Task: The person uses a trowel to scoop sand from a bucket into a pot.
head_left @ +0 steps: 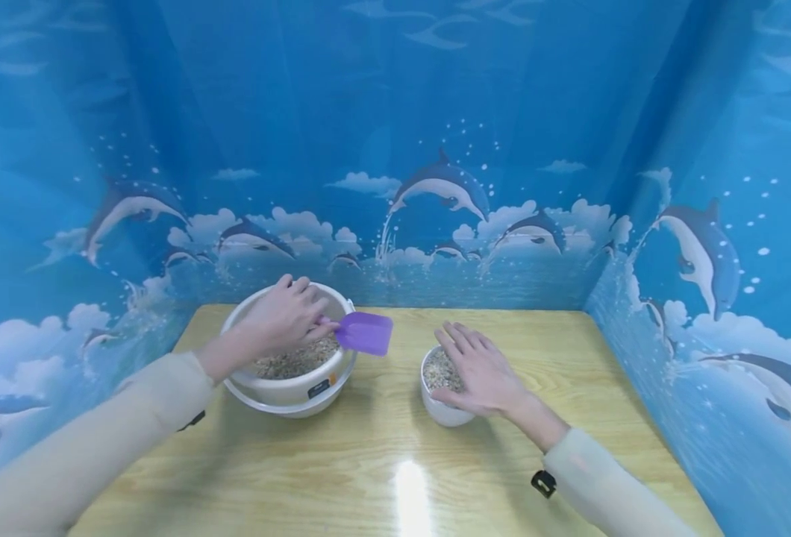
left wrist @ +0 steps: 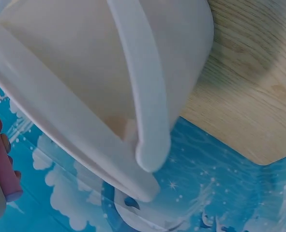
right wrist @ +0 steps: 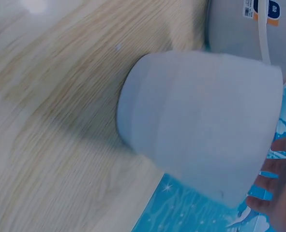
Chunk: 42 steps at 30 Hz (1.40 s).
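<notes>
My left hand [head_left: 289, 312] grips a small purple shovel by its handle, above a white bucket [head_left: 281, 389] of gravel [head_left: 295, 362]. The shovel's blade [head_left: 366, 333] points right, past the bucket's rim. In the left wrist view, the pinkish handle end [left wrist: 7, 169] sticks out of the fist at the left edge. Over a small white pot [head_left: 445, 415] of similar gravel [head_left: 441, 371], my right hand [head_left: 483, 377] lies with fingers extended, the thumb at the near rim. Several of its fingers [right wrist: 266, 183] show beside the pot's rim in the right wrist view.
Both containers stand on a wood-grain table [head_left: 342, 462]. A white carrying handle [left wrist: 145, 82] hangs down the bucket's side. Blue curtains [head_left: 395, 89] printed with dolphins enclose the table at the back and both sides.
</notes>
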### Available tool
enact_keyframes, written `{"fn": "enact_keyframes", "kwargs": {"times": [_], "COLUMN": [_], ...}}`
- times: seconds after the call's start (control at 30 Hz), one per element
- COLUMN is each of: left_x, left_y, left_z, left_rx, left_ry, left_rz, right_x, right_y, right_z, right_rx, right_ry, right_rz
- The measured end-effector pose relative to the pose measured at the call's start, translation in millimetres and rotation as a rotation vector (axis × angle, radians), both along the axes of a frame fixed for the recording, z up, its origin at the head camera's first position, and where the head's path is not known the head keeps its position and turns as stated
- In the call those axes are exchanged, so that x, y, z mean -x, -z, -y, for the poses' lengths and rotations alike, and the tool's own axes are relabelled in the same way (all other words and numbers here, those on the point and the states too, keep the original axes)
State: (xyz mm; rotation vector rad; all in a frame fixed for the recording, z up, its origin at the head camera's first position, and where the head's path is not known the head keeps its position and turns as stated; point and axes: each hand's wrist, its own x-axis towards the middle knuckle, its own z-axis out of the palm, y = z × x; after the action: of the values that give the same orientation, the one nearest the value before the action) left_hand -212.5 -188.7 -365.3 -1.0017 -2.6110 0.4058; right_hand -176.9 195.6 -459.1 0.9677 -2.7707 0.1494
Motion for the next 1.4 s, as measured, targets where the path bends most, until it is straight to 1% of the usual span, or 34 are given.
{"fn": "enact_keyframes", "kwargs": {"times": [0.1, 0.17, 0.37, 0.43, 0.57, 0.7, 0.9, 1.03, 1.23, 1.4], "left_x": [0.1, 0.6, 2.0, 1.7, 1.0, 1.6, 3.8, 6.0, 7.5, 8.9], "left_y": [-1.7, -2.0, -2.0, -3.1, -4.6, -4.6, -2.8, -0.5, 0.5, 0.8], "left_z": [8, 13, 29, 34, 43, 50, 61, 69, 79, 85], "left_rx": [-0.004, -0.016, -0.053, -0.047, -0.035, -0.034, -0.019, -0.004, 0.005, 0.025], "left_ry": [-0.014, -0.021, -0.018, -0.021, -0.05, -0.057, -0.063, -0.075, -0.07, -0.052], "left_rz": [-0.019, -0.017, -0.021, -0.026, -0.012, -0.01, -0.01, -0.011, -0.022, -0.035], "right_x": [1.9, 2.9, 5.1, 6.4, 8.0, 9.6, 12.1, 13.3, 17.8, 20.4], "right_y": [-0.6, -1.3, -5.1, -5.9, -8.3, -11.5, -16.8, -21.0, -24.3, -24.9], "right_z": [9, 15, 31, 36, 47, 58, 76, 89, 108, 121], "right_rx": [0.006, 0.006, -0.019, -0.025, -0.005, 0.009, 0.003, 0.013, -0.016, -0.027], "right_ry": [-0.009, -0.008, 0.018, 0.016, -0.003, -0.016, -0.004, -0.012, -0.019, -0.026], "right_rz": [-0.005, -0.003, 0.026, 0.021, 0.012, 0.018, 0.037, 0.029, 0.004, -0.013]}}
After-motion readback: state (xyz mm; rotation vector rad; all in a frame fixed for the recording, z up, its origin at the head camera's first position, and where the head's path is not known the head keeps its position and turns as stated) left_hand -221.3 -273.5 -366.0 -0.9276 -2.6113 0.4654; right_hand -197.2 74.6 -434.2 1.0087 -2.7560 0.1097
